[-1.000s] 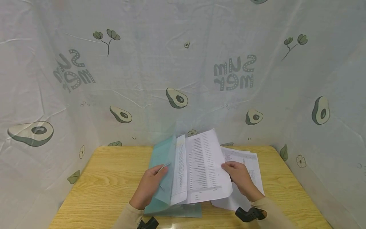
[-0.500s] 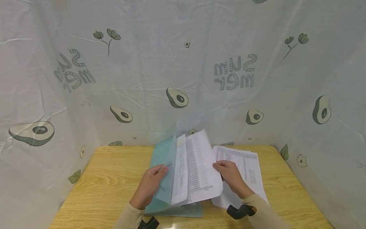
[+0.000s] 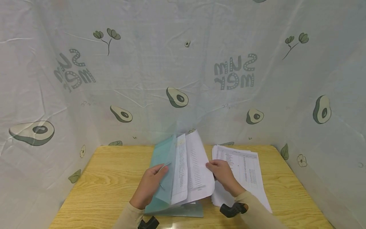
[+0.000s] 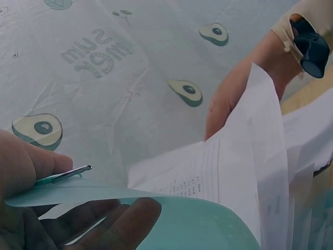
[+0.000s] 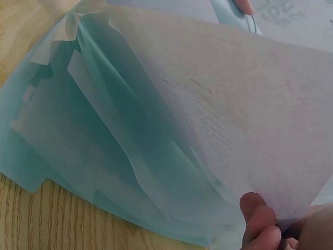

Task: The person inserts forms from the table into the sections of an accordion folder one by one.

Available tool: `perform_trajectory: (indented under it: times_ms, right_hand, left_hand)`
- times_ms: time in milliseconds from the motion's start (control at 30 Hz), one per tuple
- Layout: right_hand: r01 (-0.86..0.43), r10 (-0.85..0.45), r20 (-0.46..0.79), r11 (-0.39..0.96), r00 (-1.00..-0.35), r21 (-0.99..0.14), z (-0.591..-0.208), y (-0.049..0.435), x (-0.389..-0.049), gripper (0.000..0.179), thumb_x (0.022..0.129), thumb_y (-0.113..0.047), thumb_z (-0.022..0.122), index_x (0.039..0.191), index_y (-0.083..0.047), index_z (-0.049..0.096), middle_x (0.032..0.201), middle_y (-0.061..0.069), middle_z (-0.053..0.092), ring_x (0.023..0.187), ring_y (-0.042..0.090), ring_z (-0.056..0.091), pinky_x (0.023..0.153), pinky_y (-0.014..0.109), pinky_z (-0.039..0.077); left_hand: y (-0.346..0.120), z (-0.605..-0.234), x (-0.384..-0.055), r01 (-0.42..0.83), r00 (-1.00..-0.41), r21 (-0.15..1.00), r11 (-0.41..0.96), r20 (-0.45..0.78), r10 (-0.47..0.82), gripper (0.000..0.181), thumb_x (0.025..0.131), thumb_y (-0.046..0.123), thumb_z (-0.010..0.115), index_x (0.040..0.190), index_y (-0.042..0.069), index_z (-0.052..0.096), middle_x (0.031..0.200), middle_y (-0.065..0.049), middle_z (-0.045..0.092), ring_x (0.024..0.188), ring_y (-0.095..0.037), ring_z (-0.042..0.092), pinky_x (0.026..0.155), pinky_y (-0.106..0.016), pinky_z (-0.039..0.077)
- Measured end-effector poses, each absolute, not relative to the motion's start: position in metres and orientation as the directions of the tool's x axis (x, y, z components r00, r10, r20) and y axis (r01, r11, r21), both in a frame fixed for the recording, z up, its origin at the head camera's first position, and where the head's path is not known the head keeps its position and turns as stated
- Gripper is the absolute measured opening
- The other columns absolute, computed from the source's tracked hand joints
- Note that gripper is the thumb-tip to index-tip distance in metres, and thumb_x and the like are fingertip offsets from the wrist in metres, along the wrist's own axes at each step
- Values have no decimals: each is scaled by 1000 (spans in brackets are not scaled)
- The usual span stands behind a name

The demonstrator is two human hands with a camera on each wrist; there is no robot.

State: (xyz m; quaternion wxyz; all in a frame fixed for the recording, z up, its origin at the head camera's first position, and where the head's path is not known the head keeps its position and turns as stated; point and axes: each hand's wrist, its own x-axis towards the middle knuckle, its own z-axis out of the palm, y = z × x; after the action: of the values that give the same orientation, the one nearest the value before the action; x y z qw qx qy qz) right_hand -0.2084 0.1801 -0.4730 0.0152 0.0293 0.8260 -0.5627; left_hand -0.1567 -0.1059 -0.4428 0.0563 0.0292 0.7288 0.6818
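Observation:
A translucent teal plastic folder (image 3: 160,152) stands partly open at the middle of the table. My left hand (image 3: 150,183) pinches its front cover, thumb on top and fingers beneath, as the left wrist view shows. A thin string or elastic loop (image 4: 67,176) lies by that thumb. Between the covers a narrow printed sheet (image 3: 180,168) leans upright. Beside it, my right hand (image 3: 223,175) pinches the right edge of a larger printed sheet (image 3: 197,168), which slants into the folder. In the right wrist view, the back of a white sheet (image 5: 234,94) shows over the teal layers.
Right of the folder, a stack of printed papers (image 3: 243,168) lies on the wooden table (image 3: 114,178), partly behind the right hand. A pale cloth with avocado prints (image 3: 143,79) hangs behind the table and on both sides. Black cameras are strapped on both wrists.
My right hand has moved left with the larger sheet, bringing it nearer the folder's cover. More of the paper stack shows on the right. The left hand stays nearly still.

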Motion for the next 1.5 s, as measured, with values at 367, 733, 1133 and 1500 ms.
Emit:
perform_trajectory:
  times_ms: [367,733,1133,1500]
  right_hand:
    - [65,41,-53,404,-998,-912,-476,164,-211,16,99,-15,66,98,-1,75,70,2,63,57,13,53,50,24,41]
    - [77,46,-64,382,-997,-921,-481,154,-212,17,100,-14,67,103,1,73,72,3,68,57,12,58,49,23,44]
    - [55,24,-50,373,-998,-926,-478,140,-210,14,98,-15,69,101,-1,68,65,2,63,47,13,46,45,25,37]
    - [15,-1,-17,415,-1000,-909,-481,129,-211,12,96,-13,71,97,-1,72,73,5,71,56,14,64,54,30,51]
  left_hand:
    - [-106,-441,-156,-38,-992,997,68,-46,114,44,107,32,59,136,-1,65,124,-15,70,121,-26,60,93,-37,53]
    - [-106,-442,-155,-27,-993,996,81,-36,115,45,107,33,58,137,-1,65,125,-15,69,125,-28,58,98,-42,52]
    - [-107,-441,-155,-24,-991,998,65,-32,127,47,107,34,58,137,-1,64,125,-16,70,121,-26,61,93,-37,54]
    - [-108,-441,-156,-16,-991,998,65,-24,130,48,107,35,58,138,-1,64,123,-16,71,120,-26,61,93,-37,54]
